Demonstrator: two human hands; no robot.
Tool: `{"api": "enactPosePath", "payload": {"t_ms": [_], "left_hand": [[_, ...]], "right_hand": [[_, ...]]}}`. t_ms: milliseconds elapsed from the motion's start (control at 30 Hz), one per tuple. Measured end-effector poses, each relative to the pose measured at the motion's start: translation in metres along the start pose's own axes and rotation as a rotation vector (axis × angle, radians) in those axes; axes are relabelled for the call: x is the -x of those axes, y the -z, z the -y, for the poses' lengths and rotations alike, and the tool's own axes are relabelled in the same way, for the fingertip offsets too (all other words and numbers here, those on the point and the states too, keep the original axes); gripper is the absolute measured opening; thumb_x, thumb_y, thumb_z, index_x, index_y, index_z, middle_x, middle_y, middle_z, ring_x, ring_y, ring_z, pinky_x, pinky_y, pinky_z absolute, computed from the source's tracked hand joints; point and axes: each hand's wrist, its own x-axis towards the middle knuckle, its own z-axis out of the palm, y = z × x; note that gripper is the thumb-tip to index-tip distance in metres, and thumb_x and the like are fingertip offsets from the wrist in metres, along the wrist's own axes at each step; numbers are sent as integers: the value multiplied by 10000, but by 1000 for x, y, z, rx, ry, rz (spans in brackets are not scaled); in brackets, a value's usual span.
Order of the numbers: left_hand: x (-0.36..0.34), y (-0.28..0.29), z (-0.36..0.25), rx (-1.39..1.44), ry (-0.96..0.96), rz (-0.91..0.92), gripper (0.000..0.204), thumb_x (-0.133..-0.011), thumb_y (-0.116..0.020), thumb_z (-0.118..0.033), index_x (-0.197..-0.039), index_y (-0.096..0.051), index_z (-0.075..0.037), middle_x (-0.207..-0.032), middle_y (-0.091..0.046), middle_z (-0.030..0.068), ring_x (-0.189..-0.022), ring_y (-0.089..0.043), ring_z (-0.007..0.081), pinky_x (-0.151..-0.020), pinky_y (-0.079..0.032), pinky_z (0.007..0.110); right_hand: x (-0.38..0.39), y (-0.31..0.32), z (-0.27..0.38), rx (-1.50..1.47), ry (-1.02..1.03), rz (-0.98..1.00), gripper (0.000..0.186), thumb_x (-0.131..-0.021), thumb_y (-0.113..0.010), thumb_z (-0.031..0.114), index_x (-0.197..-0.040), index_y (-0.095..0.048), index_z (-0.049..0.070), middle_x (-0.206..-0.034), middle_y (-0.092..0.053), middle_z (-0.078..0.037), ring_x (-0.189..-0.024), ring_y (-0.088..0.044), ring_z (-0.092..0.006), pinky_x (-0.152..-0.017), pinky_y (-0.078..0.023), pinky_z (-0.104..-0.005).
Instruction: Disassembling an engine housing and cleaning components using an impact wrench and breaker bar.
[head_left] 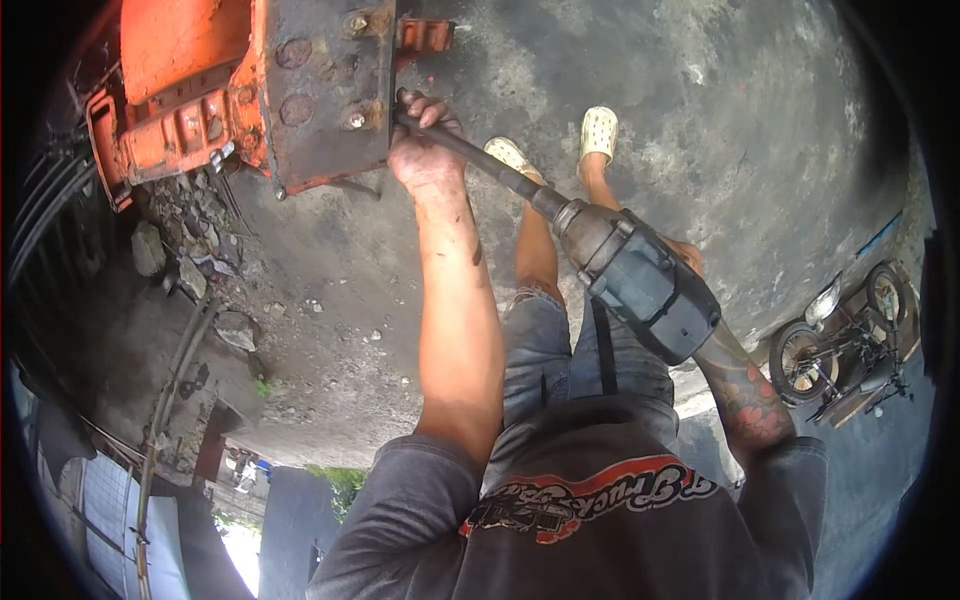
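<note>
A large impact wrench [640, 275] with a dark body and a long extension bar [480, 160] slants from lower right to upper left. My left hand [428, 150] curls round the far end of that bar, close to the edge of a thick, rusty steel plate [325, 95]. The plate belongs to an orange-painted metal frame [190, 130] and carries bolts [357, 121] and round holes. Just a part of my right hand [688, 254] shows behind the wrench body, gripping it; most of its fingers are hidden. Where the bar's tip meets the metal is out of sight.
My feet in pale clogs [599, 130] stand on the stained concrete floor [740, 130]. Broken stones [150, 248] lie left, below the orange frame. Beside them runs a long pole [165, 400]. A motorcycle [840, 345] stands at the right.
</note>
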Motion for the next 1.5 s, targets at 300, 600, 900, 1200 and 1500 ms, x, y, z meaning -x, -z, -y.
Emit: {"api": "enactPosePath", "payload": {"t_ms": [300,600,900,1200,1500], "left_hand": [[2,-16,6,103,132,-57,186,-930,-330,-67,-876,-469,45,-712,-500,80,-529,-503,126,-442,-430,238],[-9,-4,0,62,106,21,141,-938,-360,-66,-894,-448,35,-743,-481,71,-557,-496,127,-462,-418,244],[-4,8,7,-41,23,154,220,-966,-334,-139,-923,-459,37,-665,-448,56,-479,-425,109,-396,-379,222],[32,25,72,-218,-2,-14,432,-1025,-240,-310,-980,-523,13,-587,-444,20,-386,-359,83,-328,-338,210],[19,32,102,-325,2,-220,366,-1016,-248,-274,-933,-448,21,-808,-511,135,-496,-421,121,-428,-362,243]], "right_hand": [[5,6,27,-67,82,-59,278,-775,-662,115,-1009,-606,-25,-838,-614,-61,-752,-586,-159,-714,-477,-304],[5,31,2,-413,-91,24,314,-748,-701,118,-1024,-615,-3,-883,-624,-72,-792,-619,-142,-681,-507,-264],[3,32,-23,216,358,60,426,-694,-678,120,-1088,-598,-21,-910,-657,-159,-790,-668,-310,-698,-533,-365],[61,66,-25,253,325,98,425,-722,-616,93,-1113,-550,-60,-867,-633,-186,-755,-654,-328,-665,-523,-398],[78,78,-29,231,156,6,383,-758,-572,7,-1114,-533,-129,-842,-617,-217,-731,-648,-335,-639,-526,-359]]}}
